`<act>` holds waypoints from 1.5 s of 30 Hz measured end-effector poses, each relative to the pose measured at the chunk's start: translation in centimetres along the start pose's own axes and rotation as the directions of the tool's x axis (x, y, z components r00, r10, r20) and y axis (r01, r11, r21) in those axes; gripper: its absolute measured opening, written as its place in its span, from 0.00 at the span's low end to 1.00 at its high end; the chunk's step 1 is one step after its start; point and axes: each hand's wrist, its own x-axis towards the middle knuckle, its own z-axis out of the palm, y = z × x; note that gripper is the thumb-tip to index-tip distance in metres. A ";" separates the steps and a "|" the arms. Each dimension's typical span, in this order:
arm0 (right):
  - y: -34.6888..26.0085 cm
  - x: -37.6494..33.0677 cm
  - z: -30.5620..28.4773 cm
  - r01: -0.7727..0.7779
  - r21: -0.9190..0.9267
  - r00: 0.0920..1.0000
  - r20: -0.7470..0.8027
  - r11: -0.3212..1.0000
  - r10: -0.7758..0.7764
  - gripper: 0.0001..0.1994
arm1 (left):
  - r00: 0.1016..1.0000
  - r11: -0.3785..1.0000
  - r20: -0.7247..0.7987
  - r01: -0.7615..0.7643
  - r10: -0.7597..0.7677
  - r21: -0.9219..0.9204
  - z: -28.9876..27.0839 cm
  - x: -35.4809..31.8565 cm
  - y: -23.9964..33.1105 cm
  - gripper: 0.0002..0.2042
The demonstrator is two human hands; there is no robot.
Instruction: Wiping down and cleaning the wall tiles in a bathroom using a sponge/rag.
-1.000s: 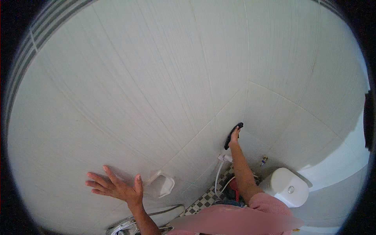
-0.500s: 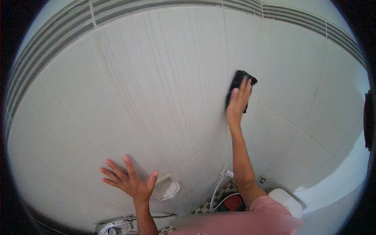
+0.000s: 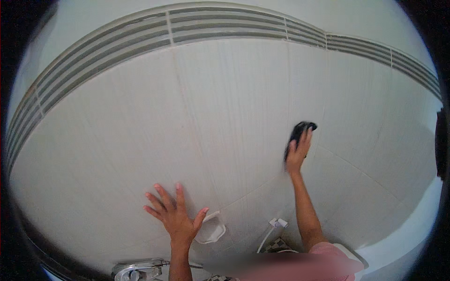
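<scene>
My right hand (image 3: pixel 298 152) presses a black scrubbing pad (image 3: pixel 300 129) flat against the white tiled wall (image 3: pixel 225 117), arm stretched up along the tiles. The pad shows above and beside my fingers. My left hand (image 3: pixel 173 213) lies flat on the same wall lower down, fingers spread, holding nothing. A white wall-mounted soap dish (image 3: pixel 212 228) sits just right of my left thumb.
A band of grey striped border tiles (image 3: pixel 225 25) runs across the top of the wall. A chrome tap (image 3: pixel 133 269) shows at the bottom left. A white hose fitting (image 3: pixel 277 223) hangs on the wall beside my right forearm. A white toilet tank edge (image 3: pixel 356 257) is at bottom right.
My view has tilted further up the wall. My right hand with the pad rose from low on the wall, then slid a little down. My left hand stays flat on the tiles.
</scene>
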 end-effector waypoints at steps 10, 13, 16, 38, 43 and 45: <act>-12.5 14.0 1.8 -0.006 0.020 0.998 -0.069 1.000 0.007 0.29 | 0.992 0.957 0.053 -0.096 0.114 -0.275 -1.1 0.3 0.6 0.46; -20.0 12.1 1.8 0.219 -0.015 0.975 -0.042 0.976 -0.219 0.28 | 0.990 0.840 -0.040 -0.138 0.138 -0.525 -2.2 -0.6 0.8 0.46; -27.5 8.2 -0.3 0.263 0.070 0.964 0.015 0.962 -0.265 0.27 | 0.985 0.743 -0.102 -0.172 0.139 -0.647 -3.6 -3.3 -0.1 0.45; -28.7 3.2 -0.2 0.462 0.307 0.814 0.226 0.832 -0.535 0.29 | 0.844 0.848 0.311 0.270 -0.436 0.457 -14.3 -7.8 -7.4 0.31; -32.6 4.4 1.7 0.341 0.229 0.921 0.112 0.912 -0.373 0.31 | 0.620 0.688 0.582 -0.092 -0.525 0.719 -15.7 -9.3 -8.8 0.35; -34.1 3.2 1.6 0.360 0.271 0.898 0.160 0.893 -0.411 0.30 | 0.590 0.664 0.609 -0.158 -0.530 0.731 -16.1 -9.7 -8.8 0.36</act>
